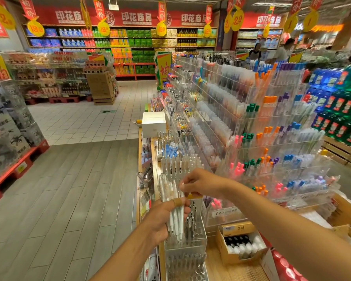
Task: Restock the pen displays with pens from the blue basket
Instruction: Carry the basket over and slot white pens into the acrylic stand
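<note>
My left hand (162, 218) grips a bundle of white pens (175, 207), fanned upward, above a clear acrylic pen holder (185, 248) at the display's near end. My right hand (199, 184) reaches in from the right and pinches the top of one pen in the bundle. Tiered clear pen displays (231, 126) filled with coloured pens run along the wooden counter away from me. The blue basket is not in view.
A small cardboard box of black and white bottles (240, 244) sits on the counter (227, 268) to the right of the holder. A white open box (153, 123) stands further along. The aisle floor lies to the left, with boxed goods on a red pallet (14, 169).
</note>
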{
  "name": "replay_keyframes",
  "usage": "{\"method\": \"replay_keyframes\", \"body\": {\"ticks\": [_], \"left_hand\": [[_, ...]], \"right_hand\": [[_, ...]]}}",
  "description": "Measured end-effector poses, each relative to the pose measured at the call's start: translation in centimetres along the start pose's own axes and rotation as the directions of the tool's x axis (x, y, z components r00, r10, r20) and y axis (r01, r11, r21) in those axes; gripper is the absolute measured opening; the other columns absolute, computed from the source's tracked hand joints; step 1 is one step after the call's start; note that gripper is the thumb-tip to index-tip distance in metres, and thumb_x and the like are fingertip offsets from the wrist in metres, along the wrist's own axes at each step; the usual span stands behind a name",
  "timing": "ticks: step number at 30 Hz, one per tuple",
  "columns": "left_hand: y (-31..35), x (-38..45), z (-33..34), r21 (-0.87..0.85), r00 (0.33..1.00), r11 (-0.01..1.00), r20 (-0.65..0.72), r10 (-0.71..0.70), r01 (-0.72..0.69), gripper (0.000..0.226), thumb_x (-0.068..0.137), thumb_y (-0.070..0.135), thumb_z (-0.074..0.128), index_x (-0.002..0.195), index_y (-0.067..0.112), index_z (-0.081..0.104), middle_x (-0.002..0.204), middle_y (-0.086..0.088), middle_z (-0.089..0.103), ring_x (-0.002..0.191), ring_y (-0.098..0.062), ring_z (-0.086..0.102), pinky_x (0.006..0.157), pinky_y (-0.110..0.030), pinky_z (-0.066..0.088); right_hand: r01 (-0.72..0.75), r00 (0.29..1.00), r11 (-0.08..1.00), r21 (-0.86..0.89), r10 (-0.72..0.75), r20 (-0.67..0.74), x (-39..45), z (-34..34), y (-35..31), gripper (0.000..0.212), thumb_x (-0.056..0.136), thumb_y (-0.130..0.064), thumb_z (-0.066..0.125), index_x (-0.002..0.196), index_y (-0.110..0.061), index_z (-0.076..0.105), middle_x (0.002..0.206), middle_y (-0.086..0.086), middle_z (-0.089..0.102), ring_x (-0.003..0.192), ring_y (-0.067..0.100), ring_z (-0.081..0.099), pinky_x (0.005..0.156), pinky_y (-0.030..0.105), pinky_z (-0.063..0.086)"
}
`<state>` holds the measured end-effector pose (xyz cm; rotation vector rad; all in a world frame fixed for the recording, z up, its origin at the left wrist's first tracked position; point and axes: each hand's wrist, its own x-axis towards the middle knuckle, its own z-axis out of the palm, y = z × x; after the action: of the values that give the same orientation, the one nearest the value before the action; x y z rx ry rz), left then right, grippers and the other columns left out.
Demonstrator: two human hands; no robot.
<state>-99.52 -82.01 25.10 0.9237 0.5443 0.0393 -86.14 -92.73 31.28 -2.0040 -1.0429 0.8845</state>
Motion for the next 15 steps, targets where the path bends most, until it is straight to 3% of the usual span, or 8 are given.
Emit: {"method": "replay_keyframes", "body": {"ticks": [3,6,10,12,15], "left_hand": [[-0.1,0.0,0.1,-0.025,1.000,1.000,-0.030,-0.008,0.008,0.039,0.082,0.012,0.075,0.112,-0.011,0.066,0.080,-0.020,0.071,0.059,-0.022,0.068,0.052,-0.029,0.058],[-0.3,-0.1,-0.3,-0.087,0.999,0.996,-0.008,-0.035,0.034,0.037,0.082,0.009,0.073,0.112,-0.011,0.065,0.079,-0.021,0.068,0.059,-0.023,0.066,0.050,-0.029,0.059],[-0.7,-0.2,-1.3,-0.073,0.996,0.993,0.001,-0.088,0.088,0.026,0.080,0.002,0.070,0.101,-0.012,0.065,0.080,-0.022,0.067,0.062,-0.025,0.066,0.055,-0.031,0.061],[-0.9,-0.1,-1.7,-0.059,0.995,0.994,-0.016,-0.094,0.093,0.022,0.090,0.001,0.064,0.107,-0.012,0.063,0.083,-0.023,0.068,0.066,-0.026,0.067,0.057,-0.032,0.061],[-1.0,-0.1,-1.9,-0.035,0.996,0.996,-0.035,-0.088,0.087,0.027,0.092,-0.001,0.061,0.115,-0.015,0.060,0.086,-0.026,0.069,0.068,-0.028,0.068,0.057,-0.033,0.061]], "right_hand": [[-0.031,0.999,0.991,0.131,0.034,-0.025,-0.3,-1.3,0.0,0.016,0.097,-0.018,0.056,0.086,-0.008,0.062,0.076,0.001,0.058,0.065,0.010,0.050,0.065,0.025,0.044],[0.033,0.975,0.988,0.149,0.001,-0.221,-0.4,-3.3,-0.4,0.013,0.099,-0.015,0.053,0.090,-0.009,0.060,0.082,0.003,0.060,0.068,0.011,0.052,0.063,0.023,0.044],[0.097,0.850,0.962,-0.256,-0.214,-0.481,-0.4,-5.7,-1.1,0.008,0.098,-0.023,0.054,0.097,-0.017,0.059,0.082,-0.003,0.059,0.071,0.009,0.053,0.061,0.020,0.039],[0.068,0.811,0.907,-0.416,-0.293,-0.506,-0.3,-6.1,-0.9,0.009,0.098,-0.024,0.054,0.100,-0.017,0.059,0.080,-0.007,0.058,0.072,0.009,0.052,0.059,0.020,0.035],[0.030,0.808,0.849,-0.528,-0.331,-0.487,0.1,-5.6,-0.4,0.010,0.099,-0.022,0.053,0.102,-0.014,0.059,0.085,-0.001,0.063,0.077,0.015,0.057,0.063,0.026,0.040]]}}
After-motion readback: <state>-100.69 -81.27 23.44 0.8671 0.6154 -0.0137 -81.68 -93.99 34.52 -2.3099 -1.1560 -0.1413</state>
